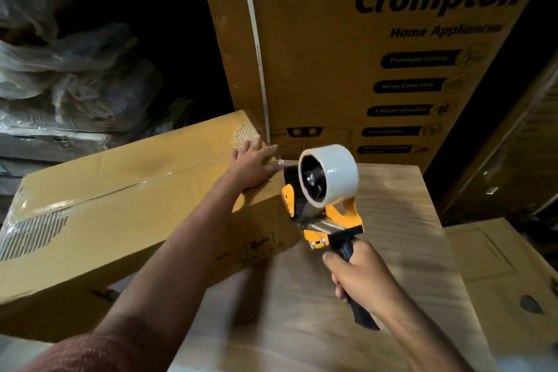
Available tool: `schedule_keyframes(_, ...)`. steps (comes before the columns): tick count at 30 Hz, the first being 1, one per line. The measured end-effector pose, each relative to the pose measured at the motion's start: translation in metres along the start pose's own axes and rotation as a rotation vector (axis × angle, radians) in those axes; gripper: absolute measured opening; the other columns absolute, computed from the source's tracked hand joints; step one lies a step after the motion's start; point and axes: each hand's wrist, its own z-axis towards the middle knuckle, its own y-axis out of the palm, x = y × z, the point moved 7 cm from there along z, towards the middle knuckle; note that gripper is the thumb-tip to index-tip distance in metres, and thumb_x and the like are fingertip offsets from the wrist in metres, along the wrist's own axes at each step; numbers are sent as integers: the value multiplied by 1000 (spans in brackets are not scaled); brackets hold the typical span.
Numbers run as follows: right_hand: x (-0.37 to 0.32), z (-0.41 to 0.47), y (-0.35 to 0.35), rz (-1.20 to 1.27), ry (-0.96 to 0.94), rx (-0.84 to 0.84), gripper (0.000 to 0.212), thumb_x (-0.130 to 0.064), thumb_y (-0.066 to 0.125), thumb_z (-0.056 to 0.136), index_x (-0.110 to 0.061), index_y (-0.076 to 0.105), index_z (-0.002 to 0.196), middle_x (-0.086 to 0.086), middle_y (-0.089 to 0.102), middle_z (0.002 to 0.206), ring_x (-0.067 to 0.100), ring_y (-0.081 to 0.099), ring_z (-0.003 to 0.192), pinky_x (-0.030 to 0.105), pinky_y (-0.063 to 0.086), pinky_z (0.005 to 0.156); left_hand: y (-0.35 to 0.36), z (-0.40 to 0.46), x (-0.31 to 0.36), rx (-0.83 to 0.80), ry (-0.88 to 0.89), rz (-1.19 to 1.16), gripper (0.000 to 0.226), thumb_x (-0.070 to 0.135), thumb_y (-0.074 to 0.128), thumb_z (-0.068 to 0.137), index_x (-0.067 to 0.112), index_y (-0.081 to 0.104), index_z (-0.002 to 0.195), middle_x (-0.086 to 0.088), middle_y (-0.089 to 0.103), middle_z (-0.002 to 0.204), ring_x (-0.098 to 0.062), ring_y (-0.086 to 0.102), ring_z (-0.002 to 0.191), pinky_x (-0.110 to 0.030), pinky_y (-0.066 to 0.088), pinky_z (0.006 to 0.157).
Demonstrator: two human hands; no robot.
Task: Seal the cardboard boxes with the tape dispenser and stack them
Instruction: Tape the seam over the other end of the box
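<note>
Stacked cartons crowd behind the cardboard box [126, 205], where the left hand [253, 163] presses flat-fingered at its far end while the right hand [359, 275] grips the tape dispenser [326, 190] just beside that end; a loose press could let the tape lift.

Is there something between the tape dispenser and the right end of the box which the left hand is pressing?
Nothing visible. The tape dispenser, gripped by the right hand, has its front right at the cardboard box end, just below the left hand lying flat on top.
</note>
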Motion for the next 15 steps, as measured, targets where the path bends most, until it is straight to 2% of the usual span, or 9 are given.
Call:
schedule_keyframes(4, 40, -14, 0, -83, 51, 29, 13, -16, 59, 87, -4, 54, 85, 4, 53, 54, 19, 54, 40, 28, 41, 45, -2, -10, 5, 100, 23, -12, 59, 62, 40, 97, 36, 37, 150, -7, 11, 166, -30, 4, 152, -53, 0, 120)
schedule_keyframes(6, 45, -7, 4, -103, 48, 40, 9, -13, 58, 85, -6, 54, 82, 0, 48, 51, 19, 50, 39, 26, 39, 44, -6, -17, 10, 151, 51, -13, 53, 59, 40, 99, 36, 45, 146, -7, 15, 165, -30, 9, 152, -54, 2, 119)
schedule_keyframes(9, 41, 9, 10, -96, 39, 49, 4, -10, 58, 85, -6, 58, 83, 0, 48, 51, 19, 49, 40, 23, 37, 40, -7, -33, 17, 146, 120, -73, 45, 49, 37, 103, 34, 48, 145, -7, 19, 164, -29, 10, 152, -55, 3, 119)
schedule_keyframes(11, 42, 16, 11, -88, 49, 45, 4, -10, 59, 85, -6, 61, 85, 0, 49, 52, 19, 50, 42, 21, 37, 40, -1, -48, 16, 65, 190, -98, 50, 50, 31, 104, 34, 37, 151, -5, 12, 166, -26, 5, 153, -53, -1, 120)
schedule_keyframes(12, 42, 18, 11, -101, 53, 47, 4, -11, 60, 85, -7, 61, 85, 0, 51, 53, 19, 51, 43, 21, 38, 40, 4, -57, 15, 5, 230, -73, 57, 57, 30, 102, 35, 27, 155, -4, 5, 166, -24, -1, 153, -50, -5, 120)
schedule_keyframes(15, 47, 26, 12, -126, 71, 53, 4, -11, 61, 84, -9, 63, 82, 0, 56, 54, 17, 53, 43, 22, 40, 42, 18, -74, 14, -84, 292, 195, 100, 80, 41, 81, 33, -1, 158, -3, -15, 164, -22, -15, 151, -48, -10, 121)
